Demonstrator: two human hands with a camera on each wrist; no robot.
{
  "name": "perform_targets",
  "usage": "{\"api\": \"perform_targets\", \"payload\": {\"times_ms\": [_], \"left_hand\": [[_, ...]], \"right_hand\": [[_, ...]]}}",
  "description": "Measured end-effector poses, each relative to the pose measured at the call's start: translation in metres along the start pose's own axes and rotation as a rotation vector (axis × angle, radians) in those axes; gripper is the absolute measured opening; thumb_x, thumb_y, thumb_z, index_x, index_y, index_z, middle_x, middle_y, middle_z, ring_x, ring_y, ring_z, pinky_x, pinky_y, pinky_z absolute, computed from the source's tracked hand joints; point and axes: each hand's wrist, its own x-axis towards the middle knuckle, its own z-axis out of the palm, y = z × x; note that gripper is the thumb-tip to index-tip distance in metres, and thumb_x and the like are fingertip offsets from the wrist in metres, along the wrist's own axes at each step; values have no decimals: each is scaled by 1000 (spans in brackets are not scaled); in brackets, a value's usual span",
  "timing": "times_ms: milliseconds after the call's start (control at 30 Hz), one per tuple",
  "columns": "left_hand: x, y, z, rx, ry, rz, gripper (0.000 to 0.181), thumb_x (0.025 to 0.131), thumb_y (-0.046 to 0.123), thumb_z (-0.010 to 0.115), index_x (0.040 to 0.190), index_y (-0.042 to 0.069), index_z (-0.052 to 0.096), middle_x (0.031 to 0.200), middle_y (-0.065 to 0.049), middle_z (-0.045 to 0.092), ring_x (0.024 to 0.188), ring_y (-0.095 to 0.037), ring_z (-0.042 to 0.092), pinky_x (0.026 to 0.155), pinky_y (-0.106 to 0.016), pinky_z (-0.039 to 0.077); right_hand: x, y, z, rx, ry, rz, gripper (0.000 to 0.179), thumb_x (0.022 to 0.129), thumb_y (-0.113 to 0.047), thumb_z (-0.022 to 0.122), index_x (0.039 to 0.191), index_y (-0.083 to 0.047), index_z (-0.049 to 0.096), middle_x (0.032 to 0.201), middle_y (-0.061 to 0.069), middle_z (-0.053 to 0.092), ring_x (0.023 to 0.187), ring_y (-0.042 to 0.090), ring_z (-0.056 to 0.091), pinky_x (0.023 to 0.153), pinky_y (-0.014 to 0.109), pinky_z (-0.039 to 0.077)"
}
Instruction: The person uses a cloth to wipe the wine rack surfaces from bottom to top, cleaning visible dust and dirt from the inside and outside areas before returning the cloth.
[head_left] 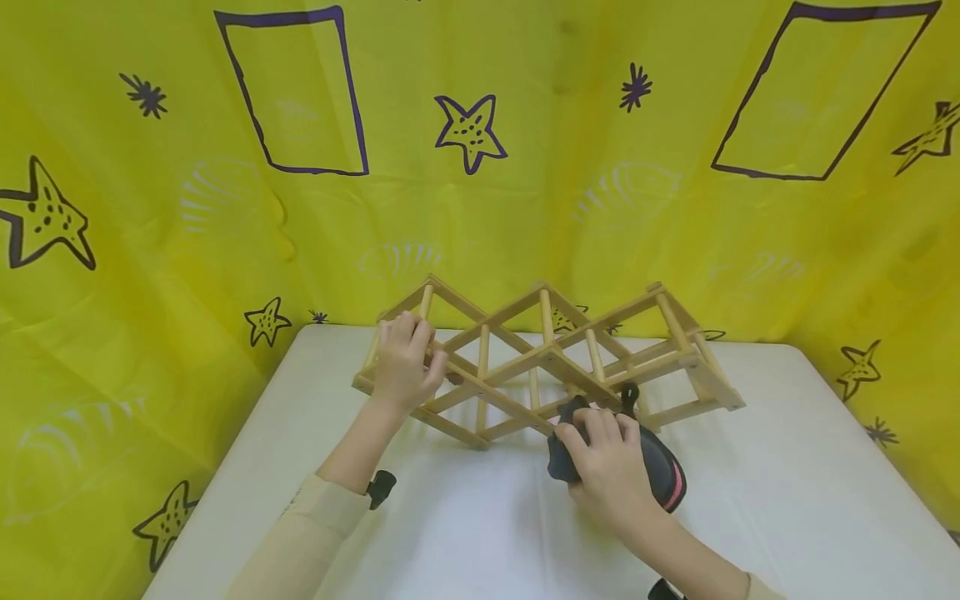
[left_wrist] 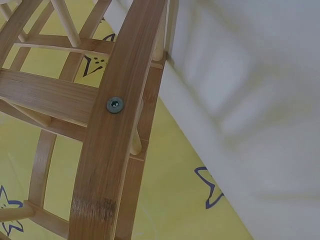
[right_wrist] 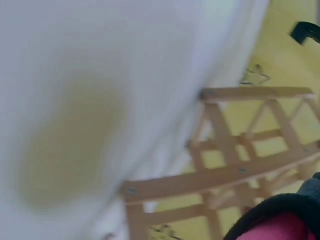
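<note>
A folding wooden lattice rack [head_left: 551,354] with round dowels stands spread out at the table's back. My left hand [head_left: 405,358] grips its left end, the fingers curled over the wood; part of that end is hidden behind the hand. Close up in the left wrist view, a rack slat [left_wrist: 107,130] shows a metal bolt. My right hand [head_left: 611,462] holds a dark, rounded item [head_left: 663,467] with a pink stripe, possibly a shoe, before the rack's right half. Its dark edge and pink part [right_wrist: 280,227] show in the right wrist view. Neither wrist view shows the hand.
The rack stands on a white-covered table [head_left: 465,517]. A yellow curtain [head_left: 525,208] with dark stars and frames hangs behind the table and along both sides. Near the right hand, a small black loop [head_left: 628,396] sticks up against the rack.
</note>
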Motion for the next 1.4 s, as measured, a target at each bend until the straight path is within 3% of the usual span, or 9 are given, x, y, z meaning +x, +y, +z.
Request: {"api": "perform_targets", "payload": {"times_ms": [167, 367, 667, 1000, 1233, 1400], "left_hand": [[1, 3, 3, 11, -1, -8, 6, 66, 4, 47, 69, 1, 43, 75, -9, 37, 63, -23, 37, 64, -42, 29], [2, 6, 8, 1, 7, -5, 6, 65, 3, 48, 69, 1, 44, 75, -9, 37, 63, -22, 38, 65, -42, 32], [2, 6, 10, -14, 17, 8, 7, 65, 2, 49, 69, 2, 43, 75, -8, 38, 63, -22, 38, 65, -41, 32], [4, 2, 7, -21, -11, 57, 6, 67, 4, 48, 69, 2, 42, 75, -7, 36, 64, -21, 35, 61, -37, 32], [4, 2, 8, -22, -4, 68, 7, 66, 3, 48, 68, 2, 42, 74, -8, 37, 64, -21, 36, 60, -37, 32], [3, 2, 9, -17, 0, 63, 6, 66, 3, 48, 69, 2, 43, 74, -7, 37, 65, -21, 36, 61, -37, 33]], "right_hand": [[-16, 5, 13, -13, -49, 42, 43, 49, 6, 57, 89, -7, 54, 88, 13, 49, 78, 32, 48, 68, 47, 33], [-25, 12, 29, -56, -65, 80, 45, 49, 9, 55, 91, -6, 54, 90, 15, 48, 80, 33, 46, 69, 47, 31], [-23, 22, 44, -83, -111, 96, 47, 50, 10, 53, 94, -7, 54, 96, 18, 48, 85, 35, 45, 71, 49, 31], [-18, 20, 46, -111, -199, 156, 60, 47, 9, 65, 102, -6, 49, 109, 22, 43, 95, 37, 41, 79, 49, 30], [-14, 19, 52, -224, -105, 50, 57, 50, 10, 70, 101, -4, 49, 102, 24, 47, 88, 38, 46, 74, 48, 35], [-15, 21, 55, -190, -3, 13, 51, 51, 13, 66, 97, -3, 52, 94, 23, 51, 81, 38, 50, 70, 50, 38]]}}
